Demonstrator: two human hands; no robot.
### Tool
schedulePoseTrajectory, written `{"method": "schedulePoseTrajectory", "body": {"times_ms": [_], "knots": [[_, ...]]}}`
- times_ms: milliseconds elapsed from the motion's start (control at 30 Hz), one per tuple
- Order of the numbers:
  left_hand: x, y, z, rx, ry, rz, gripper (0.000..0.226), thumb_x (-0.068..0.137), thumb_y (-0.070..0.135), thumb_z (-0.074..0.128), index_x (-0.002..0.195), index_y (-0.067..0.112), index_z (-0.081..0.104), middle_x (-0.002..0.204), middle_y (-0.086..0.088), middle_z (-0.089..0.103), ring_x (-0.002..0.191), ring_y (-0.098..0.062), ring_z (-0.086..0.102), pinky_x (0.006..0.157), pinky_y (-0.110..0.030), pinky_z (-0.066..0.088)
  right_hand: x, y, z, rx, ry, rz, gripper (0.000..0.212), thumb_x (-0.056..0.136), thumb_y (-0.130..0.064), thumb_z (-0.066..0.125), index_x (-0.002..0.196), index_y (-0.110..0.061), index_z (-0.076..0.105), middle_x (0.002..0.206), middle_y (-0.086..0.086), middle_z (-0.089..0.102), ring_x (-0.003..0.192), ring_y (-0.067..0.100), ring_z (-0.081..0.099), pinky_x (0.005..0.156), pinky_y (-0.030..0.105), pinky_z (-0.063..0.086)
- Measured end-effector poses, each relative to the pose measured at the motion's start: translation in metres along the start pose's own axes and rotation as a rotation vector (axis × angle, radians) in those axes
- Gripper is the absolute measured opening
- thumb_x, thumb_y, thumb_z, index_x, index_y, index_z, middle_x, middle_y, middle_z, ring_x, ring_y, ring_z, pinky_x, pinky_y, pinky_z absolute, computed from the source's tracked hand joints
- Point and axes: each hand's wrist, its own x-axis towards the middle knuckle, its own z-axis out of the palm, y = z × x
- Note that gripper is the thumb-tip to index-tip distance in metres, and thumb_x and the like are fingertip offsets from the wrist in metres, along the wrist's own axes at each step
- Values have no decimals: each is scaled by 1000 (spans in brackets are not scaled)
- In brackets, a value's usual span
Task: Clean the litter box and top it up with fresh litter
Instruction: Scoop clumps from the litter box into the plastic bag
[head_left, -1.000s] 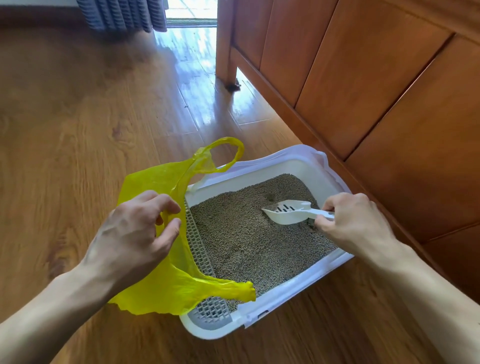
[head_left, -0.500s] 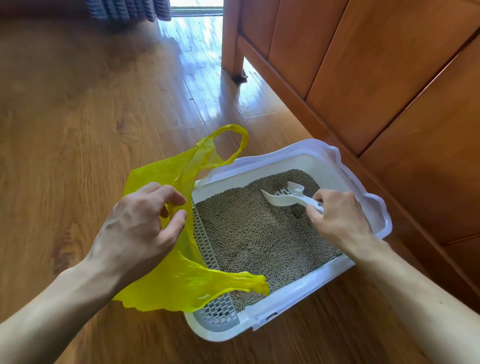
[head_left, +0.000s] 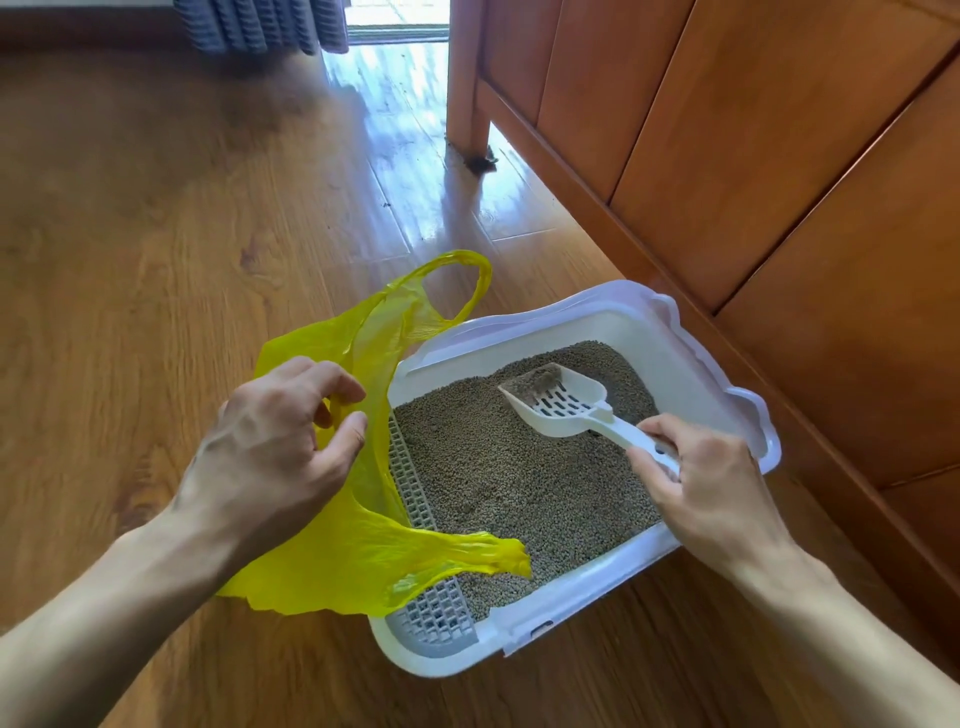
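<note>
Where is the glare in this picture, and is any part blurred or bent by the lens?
Head view: strong glare lies on the wood floor by the doorway at top centre; the cabinet edges curve, a wide-angle distortion; the litter box, the scoop, the yellow bag and both hands look sharp.

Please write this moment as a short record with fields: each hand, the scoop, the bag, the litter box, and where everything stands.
left hand: grips the edge of the yellow plastic bag, beside the box
right hand: holds the handle of the white scoop
scoop: raised over the litter, a clump in its front end
bag: drapes over the box's left rim and grated step
litter box: white, filled with grey-brown litter
place: wooden floor, next to a wooden cabinet
</note>
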Motion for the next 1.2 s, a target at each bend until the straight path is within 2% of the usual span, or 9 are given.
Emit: {"method": "schedulePoseTrajectory", "body": {"times_ms": [200, 567, 700, 867, 967, 1033, 1200], "knots": [[-1, 4, -4, 12, -1, -5, 24, 81, 40, 58, 95, 23, 70, 87, 7, 63, 70, -9, 60, 67, -37, 54, -7, -1, -3, 43, 45, -28, 10, 90, -25, 65, 98, -19, 68, 75, -8, 67, 68, 10, 63, 63, 37, 52], [-4, 6, -9, 25, 24, -3, 24, 81, 38, 58, 94, 23, 70, 87, 7, 63, 71, -4, 59, 66, -36, 52, -15, 0, -7, 57, 63, -40, 16, 89, -26, 66, 103, -18, 68, 80, -7, 68, 74, 12, 65, 67, 37, 54], [-3, 6, -11, 30, 46, 6, 8, 87, 25, 70, 94, 21, 70, 86, 5, 63, 71, 0, 58, 64, -31, 45, -16, -2, -8, 48, 69, -39, 15, 89, -27, 66, 101, -19, 68, 81, -6, 68, 75, 13, 65, 68, 39, 54], [-2, 2, -13, 43, 71, -35, 9, 85, 17, 74, 93, 20, 71, 89, 4, 65, 73, -3, 59, 67, -31, 44, -17, -4, -10, 35, 71, -37, 13, 88, -27, 67, 99, -20, 68, 80, -6, 67, 73, 13, 65, 67, 38, 54], [-2, 0, -16, 43, 88, -56, 8, 87, 28, 70, 92, 22, 70, 89, 3, 66, 73, -10, 61, 70, -34, 48, -18, -7, -13, 33, 56, -48, 16, 87, -25, 68, 101, -19, 69, 83, -5, 70, 79, 14, 67, 71, 38, 55], [-1, 2, -18, 38, 92, -82, 21, 82, 38, 61, 93, 22, 70, 89, 3, 66, 72, -12, 61, 71, -34, 49, -17, -8, -14, 33, 57, -35, 18, 86, -25, 69, 103, -18, 69, 85, -4, 70, 81, 14, 67, 73, 38, 55], [-1, 7, -26, 50, 154, -183, 32, 78, 42, 57, 97, 20, 71, 93, -1, 67, 74, -22, 62, 75, -38, 51, -20, -12, -16, 55, 57, -25, 21, 86, -23, 71, 106, -17, 70, 88, -6, 71, 82, 8, 66, 75, 33, 56]]}}
